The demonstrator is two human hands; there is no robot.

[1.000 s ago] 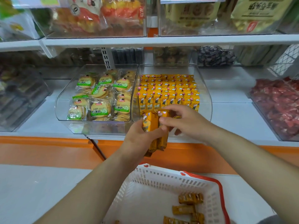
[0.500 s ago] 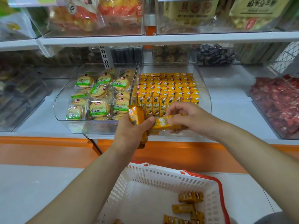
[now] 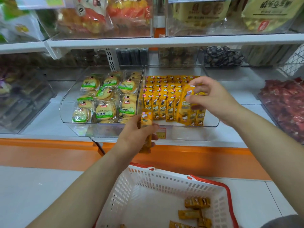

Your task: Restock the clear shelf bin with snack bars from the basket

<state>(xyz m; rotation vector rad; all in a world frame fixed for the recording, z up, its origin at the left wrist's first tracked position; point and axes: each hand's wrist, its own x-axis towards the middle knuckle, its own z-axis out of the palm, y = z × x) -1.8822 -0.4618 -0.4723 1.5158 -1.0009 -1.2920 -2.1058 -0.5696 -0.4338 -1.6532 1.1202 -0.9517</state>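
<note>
Clear plastic first: the shelf bin point(image 3: 211, 118) is taking delivery. The hands, bunched together in front of it a moment ago, are parting. The right hand point(image 3: 212, 99) is now reaching over the bin, fingers pinching one snack bar point(image 3: 186, 104) upright at the right end of the front row. So, by my read, another bar is going in. The bin is already carrying tight rows of orange bars point(image 3: 161, 99), while its neighbour bin point(image 3: 69, 102) is holding round biscuits point(image 3: 105, 111). Below, the white basket point(image 3: 164, 176) is showing a few loose bars point(image 3: 196, 203). The left hand point(image 3: 136, 134) is waiting just under the bin's front lip, fingers curling round a spare bar point(image 3: 145, 120).
</note>
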